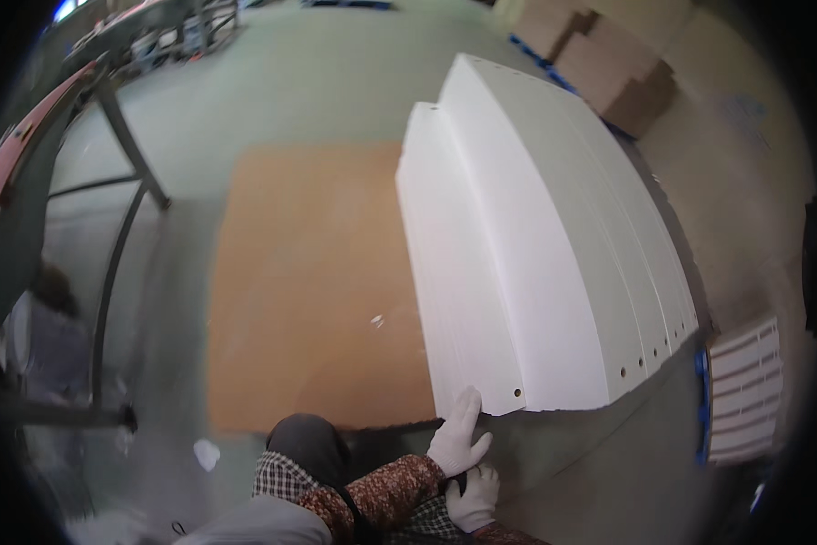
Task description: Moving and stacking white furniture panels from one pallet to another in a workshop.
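A stack of long white panels [535, 245] with small holes near their ends lies fanned out on a brown board [317, 282] on the floor. My left hand [456, 436], in a white glove, reaches forward. Its fingers are spread flat against the near corner of the lowest panels, thumb out to the right. My right hand [473, 498], also gloved, sits just below the left wrist and close to my body. It is partly hidden, and I cannot make out anything in it. Both sleeves are a brown speckled knit.
A metal-legged table [108, 154] with a red edge stands at the left, and a person [40, 327] crouches beneath it. Cardboard boxes [608, 64] are piled at the back right. A white slatted piece [744, 386] lies at the right on something blue. Grey-green floor surrounds the board.
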Demonstrator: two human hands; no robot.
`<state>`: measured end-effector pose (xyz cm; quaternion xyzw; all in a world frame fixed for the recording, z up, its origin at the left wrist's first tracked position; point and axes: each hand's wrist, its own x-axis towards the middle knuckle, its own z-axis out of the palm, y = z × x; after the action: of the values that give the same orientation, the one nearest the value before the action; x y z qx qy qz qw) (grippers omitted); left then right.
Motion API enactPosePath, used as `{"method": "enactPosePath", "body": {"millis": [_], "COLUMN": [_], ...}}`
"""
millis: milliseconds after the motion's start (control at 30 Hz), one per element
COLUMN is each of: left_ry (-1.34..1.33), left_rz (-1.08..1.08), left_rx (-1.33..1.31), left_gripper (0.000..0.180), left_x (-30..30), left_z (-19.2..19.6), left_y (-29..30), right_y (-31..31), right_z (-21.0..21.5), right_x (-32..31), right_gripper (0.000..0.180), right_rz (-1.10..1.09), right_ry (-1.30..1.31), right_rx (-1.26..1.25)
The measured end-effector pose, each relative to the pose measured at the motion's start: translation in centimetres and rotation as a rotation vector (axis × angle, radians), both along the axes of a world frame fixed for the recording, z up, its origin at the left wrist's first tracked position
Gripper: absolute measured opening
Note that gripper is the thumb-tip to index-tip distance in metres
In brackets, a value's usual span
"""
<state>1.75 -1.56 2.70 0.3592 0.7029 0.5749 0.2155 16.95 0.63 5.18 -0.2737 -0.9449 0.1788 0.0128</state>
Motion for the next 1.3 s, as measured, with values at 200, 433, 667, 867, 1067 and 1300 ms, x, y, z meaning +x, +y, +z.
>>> {"method": "enactPosePath", "body": {"millis": [200,433,667,867,1067,1300], "left_ry": [-0.154,-0.106,-0.557,-0.777,-0.911,-0.971], "left_rz": [-0.285,-0.198,0.246,0.925,1.094,1.159], "left_rx": [-0.334,-0.728,-1.302,-1.092,-0.921,-0.949], "left_gripper": [0.067,0.041,0.045,0.042,0.044,0.042], "left_x": [-3.6,-10.1,-9.9,-2.8,10.5,26.0], "left_z": [5.0,5.9,8.6,20.7,26.1,22.7], "left_y": [-1.6,-17.0,-48.8,-60.0,-58.5,-54.5], "right_y": [-1.6,-2.9,-7.2,-16.7,-26.8,-32.4], "right_z": [1.2,4.1,13.4,26.8,51.7,71.7], "right_x": [2.6,2.8,-3.3,-17.1,-26.7,-24.9], "right_gripper": [0.041,0.034,0.042,0.023,0.019,0.018], "right_rz": [0.041,0.187,0.722,0.869,1.155,1.885], "right_ry": [-0.012,-0.227,-0.732,-0.147,0.329,0.774], "right_rx": [-0.131,-0.234,-0.388,-0.81,-0.915,-0.781]}}
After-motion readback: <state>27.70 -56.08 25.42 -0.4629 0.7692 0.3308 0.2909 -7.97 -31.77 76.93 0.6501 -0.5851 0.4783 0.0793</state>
